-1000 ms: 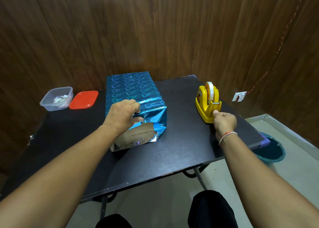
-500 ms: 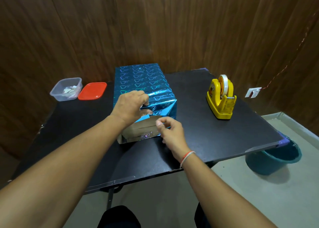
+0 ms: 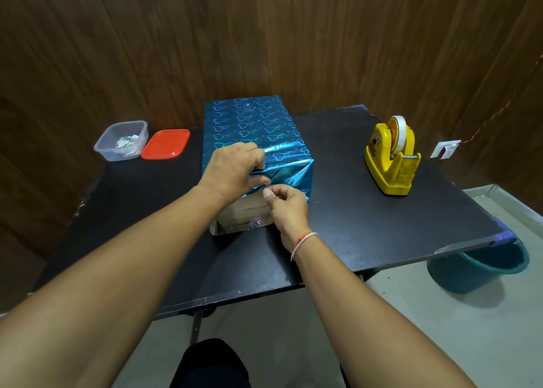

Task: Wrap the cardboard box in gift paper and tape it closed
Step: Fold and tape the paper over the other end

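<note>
Pinching at the near end of the box (image 3: pixel 258 164), your right hand (image 3: pixel 286 208) has thumb and forefinger closed together right at the lower edge of the folded-down blue flap; it probably holds a strip of tape, though the strip itself is too small to make out. Your left hand (image 3: pixel 235 171) sits just above it, fingers curled over the top near edge of the box, gripping the gift paper (image 3: pixel 252 123) and pinning the flap down.

The box stands mid-table, with the black table (image 3: pixel 382 226) bare around it. Its top and right side are fully covered in blue heart-print foil. The near end is only half closed: the upper flap is down, bare cardboard (image 3: pixel 249 208) shows below it, and a silver-backed bottom flap lies loose on the table. So I judge the body wrap done and this end in progress, with the bottom flap and its tape left. The far end is hidden.

Right of the box, well apart, stands the yellow tape dispenser (image 3: pixel 392 158). Left of the box, further back, are a clear plastic tub (image 3: pixel 122 140) and its red lid (image 3: pixel 166 144), side by side.

A second ago your right hand was at the dispenser; half a second ago it had reached the box end, and now it has closed in under your left thumb. The left hand has held its place throughout.
</note>
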